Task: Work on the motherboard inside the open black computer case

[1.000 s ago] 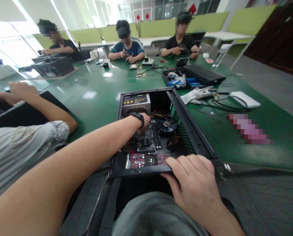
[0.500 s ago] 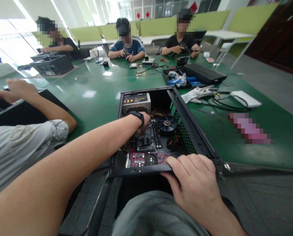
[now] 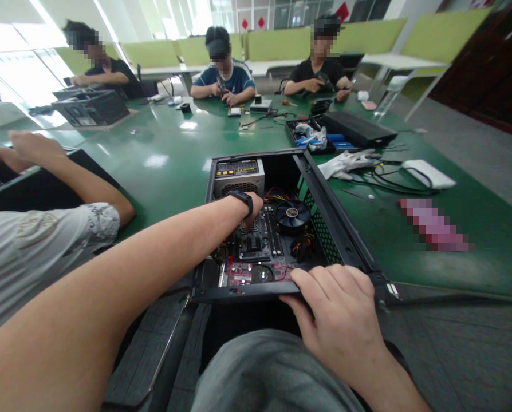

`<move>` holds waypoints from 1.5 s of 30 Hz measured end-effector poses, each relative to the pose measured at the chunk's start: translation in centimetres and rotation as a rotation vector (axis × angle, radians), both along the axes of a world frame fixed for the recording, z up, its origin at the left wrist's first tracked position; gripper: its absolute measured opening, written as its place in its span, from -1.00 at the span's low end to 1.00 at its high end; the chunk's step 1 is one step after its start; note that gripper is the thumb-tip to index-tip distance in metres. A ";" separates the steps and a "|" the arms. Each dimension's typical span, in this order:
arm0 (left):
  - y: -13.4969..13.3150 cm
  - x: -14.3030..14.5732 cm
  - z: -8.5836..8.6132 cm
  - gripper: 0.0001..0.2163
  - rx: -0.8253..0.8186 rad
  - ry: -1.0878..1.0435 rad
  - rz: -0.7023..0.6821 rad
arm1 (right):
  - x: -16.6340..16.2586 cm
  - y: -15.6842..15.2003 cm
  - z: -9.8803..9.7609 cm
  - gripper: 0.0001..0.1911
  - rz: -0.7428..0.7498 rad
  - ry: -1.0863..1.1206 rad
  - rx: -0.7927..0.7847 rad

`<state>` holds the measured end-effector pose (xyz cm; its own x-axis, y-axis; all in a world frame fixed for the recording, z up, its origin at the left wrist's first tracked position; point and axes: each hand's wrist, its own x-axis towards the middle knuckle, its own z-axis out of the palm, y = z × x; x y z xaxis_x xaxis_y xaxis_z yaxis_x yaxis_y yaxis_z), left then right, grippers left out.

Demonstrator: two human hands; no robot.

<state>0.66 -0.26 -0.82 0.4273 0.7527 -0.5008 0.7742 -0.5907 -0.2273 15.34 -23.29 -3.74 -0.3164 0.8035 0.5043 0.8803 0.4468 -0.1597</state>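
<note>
Hardly any change, so work seems settled at the motherboard (image 3: 264, 233) inside the computer case (image 3: 256, 291): left grip (image 3: 255, 208) there, hold hidden from me; right grip (image 3: 335, 300) clasping the case's near rim.

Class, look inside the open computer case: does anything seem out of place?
Perhaps the fan: it lies face-up at the side of the circuit board, with wires bunched nearby, so it may be unfastened. Nothing looks spilled or broken.
</note>
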 end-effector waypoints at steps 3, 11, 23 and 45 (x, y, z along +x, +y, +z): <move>-0.1 0.1 0.2 -0.56 0.005 0.004 -0.003 | 0.0 0.0 0.0 -0.77 0.003 0.011 0.002; -0.4 0.1 0.4 -0.55 0.004 0.074 -0.043 | 0.0 0.0 0.1 -0.78 0.011 0.012 0.015; 0.7 -1.1 -0.2 -0.61 0.059 -0.165 -0.099 | -0.4 -0.2 0.5 -0.72 -0.028 0.017 -0.008; 3.5 -7.8 9.5 -0.72 0.596 -0.995 0.221 | -1.5 23.6 0.8 -0.57 -0.170 -0.210 0.019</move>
<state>-7.14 3.21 8.70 0.2625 0.8615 0.4346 0.8384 -0.4267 0.3393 13.83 0.31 -2.91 -0.2766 0.8450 0.4577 0.9559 0.2907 0.0412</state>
